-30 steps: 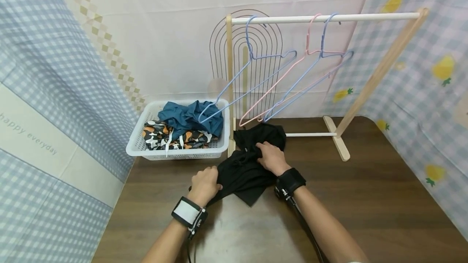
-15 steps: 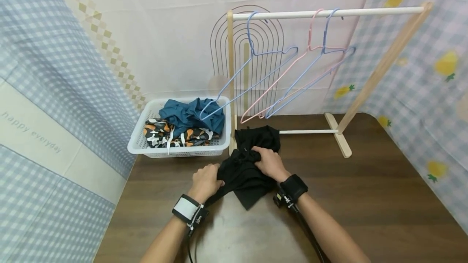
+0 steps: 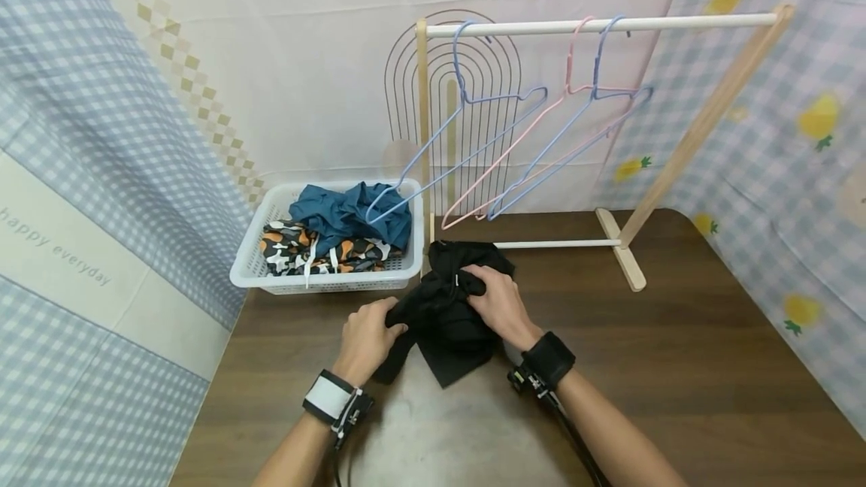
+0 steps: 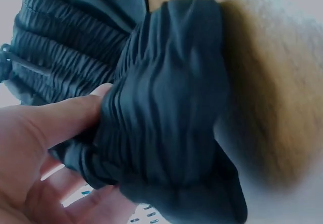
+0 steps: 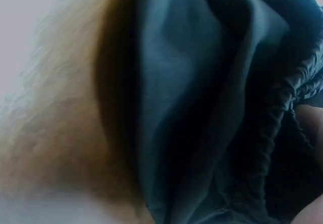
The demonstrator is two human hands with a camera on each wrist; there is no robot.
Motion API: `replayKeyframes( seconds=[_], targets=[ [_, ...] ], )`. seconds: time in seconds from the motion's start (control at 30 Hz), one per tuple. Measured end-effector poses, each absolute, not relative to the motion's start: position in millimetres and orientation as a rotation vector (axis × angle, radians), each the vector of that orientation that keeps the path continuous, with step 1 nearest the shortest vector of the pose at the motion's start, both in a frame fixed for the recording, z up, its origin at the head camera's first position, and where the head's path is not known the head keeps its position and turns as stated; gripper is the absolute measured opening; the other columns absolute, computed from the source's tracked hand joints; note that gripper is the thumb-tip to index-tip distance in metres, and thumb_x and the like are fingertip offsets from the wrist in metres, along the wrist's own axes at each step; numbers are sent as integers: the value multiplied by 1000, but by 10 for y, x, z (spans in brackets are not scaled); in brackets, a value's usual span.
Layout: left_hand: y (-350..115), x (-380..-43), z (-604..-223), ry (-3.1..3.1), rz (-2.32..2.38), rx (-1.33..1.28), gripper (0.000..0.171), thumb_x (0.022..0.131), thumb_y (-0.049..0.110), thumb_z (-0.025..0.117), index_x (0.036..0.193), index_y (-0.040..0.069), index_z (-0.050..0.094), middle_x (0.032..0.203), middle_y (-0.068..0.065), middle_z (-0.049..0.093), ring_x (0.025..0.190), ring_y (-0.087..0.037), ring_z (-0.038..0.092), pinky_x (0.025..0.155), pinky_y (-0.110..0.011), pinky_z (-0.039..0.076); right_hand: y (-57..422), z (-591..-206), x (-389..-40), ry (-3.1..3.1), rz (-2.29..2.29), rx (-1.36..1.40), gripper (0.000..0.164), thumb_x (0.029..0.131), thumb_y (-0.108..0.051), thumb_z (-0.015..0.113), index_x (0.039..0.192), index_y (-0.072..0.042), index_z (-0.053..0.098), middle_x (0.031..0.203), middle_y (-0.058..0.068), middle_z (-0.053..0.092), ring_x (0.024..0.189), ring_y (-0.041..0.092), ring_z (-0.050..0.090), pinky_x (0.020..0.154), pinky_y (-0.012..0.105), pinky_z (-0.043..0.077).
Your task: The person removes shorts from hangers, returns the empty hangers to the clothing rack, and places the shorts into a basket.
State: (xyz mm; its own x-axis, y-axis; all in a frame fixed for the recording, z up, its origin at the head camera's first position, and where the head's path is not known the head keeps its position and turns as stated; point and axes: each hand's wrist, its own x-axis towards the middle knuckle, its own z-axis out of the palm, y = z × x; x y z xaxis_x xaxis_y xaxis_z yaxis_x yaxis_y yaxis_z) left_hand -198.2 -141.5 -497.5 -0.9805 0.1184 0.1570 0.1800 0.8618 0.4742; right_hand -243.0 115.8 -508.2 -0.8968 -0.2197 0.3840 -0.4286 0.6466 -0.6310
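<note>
A pair of black shorts with a gathered elastic waistband and a drawstring lies bunched between my hands, its lower part on the table. My left hand pinches the waistband on the left side. In the left wrist view, the thumb presses on the ruffled waistband and the other fingers are behind the cloth. My right hand grips the waistband on the right, near the drawstring. Dark folds fill much of the right wrist view, where only part of the hand shows at the edge.
A white basket holding teal cloth and patterned cloth stands at the back left. Behind the shorts is a rack with a white rail. From it hang a pink hanger and two blue hangers, one left, one right.
My left hand has shifted slightly left and lifted the waistband's left side. The shorts are more bunched, and their back part has drawn toward me.
</note>
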Motion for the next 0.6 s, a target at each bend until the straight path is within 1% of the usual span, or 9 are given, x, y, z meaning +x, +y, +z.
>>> replayKeyframes(
  seconds=[0.07,0.2,0.33,0.4,0.6],
  targets=[
    [-1438,-1983,-4958,-2878,-785,-227,22,84,19,91,96,18,72,90,-4,75,76,-23,68,59,-43,51,1134,-5032,-2402,-2560,1116,534,48,83,7,76,126,-12,75,117,14,74,107,35,71,87,52,58],
    [-1471,-1991,-4925,-2805,-849,-213,23,81,20,94,91,19,73,81,1,71,69,-18,63,59,-39,49,1089,-4935,-2358,-2503,1123,565,48,82,8,77,126,-10,75,117,14,74,111,36,71,91,52,58],
    [-1486,-1982,-4899,-2746,-899,-196,20,81,18,93,88,18,74,78,1,70,67,-16,60,59,-36,46,1036,-4839,-2319,-2447,1114,602,44,84,6,79,125,-9,76,116,13,74,111,36,71,94,54,57],
    [-1488,-1967,-4885,-2723,-919,-187,19,82,16,92,89,18,75,78,1,71,67,-17,61,59,-37,47,1005,-4793,-2296,-2422,1114,622,44,83,6,79,125,-8,76,117,13,74,111,36,71,95,53,57],
    [-1512,-1931,-4828,-2617,-974,-166,17,83,12,90,95,15,79,83,-4,77,73,-22,71,67,-45,53,881,-4662,-2238,-2349,1149,669,45,82,10,78,125,-5,75,118,14,73,111,34,71,95,52,58]
  ],
)
